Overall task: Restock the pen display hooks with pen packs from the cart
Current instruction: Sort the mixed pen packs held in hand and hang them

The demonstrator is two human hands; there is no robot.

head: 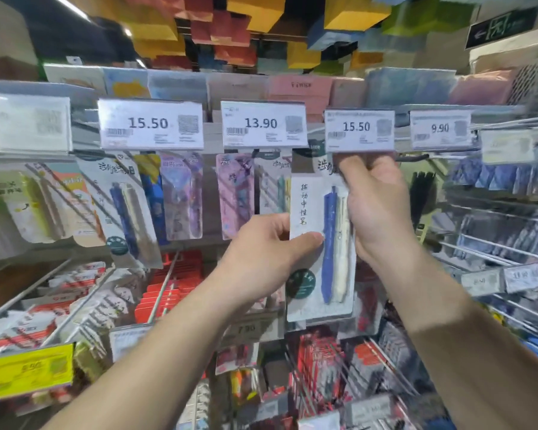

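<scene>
Pen pack (pixel 322 240): white card with vertical black script, dark green round sticker low on the left, clear blister holding one blue and one cream pen. Upright, top edge directly beneath the right-hand 15.50 price tag (pixel 359 130).

The top of the pen pack (pixel 320 243) is covered by the right hand (pixel 376 209), so the hook can't be made out. Far-right price tags (pixel 507 147) are smeared by blur. Both forearms are cut off at the bottom edge.

A stationery shop: price tags (pixel 151 124) above hooked pen packs (pixel 128 209).
</scene>
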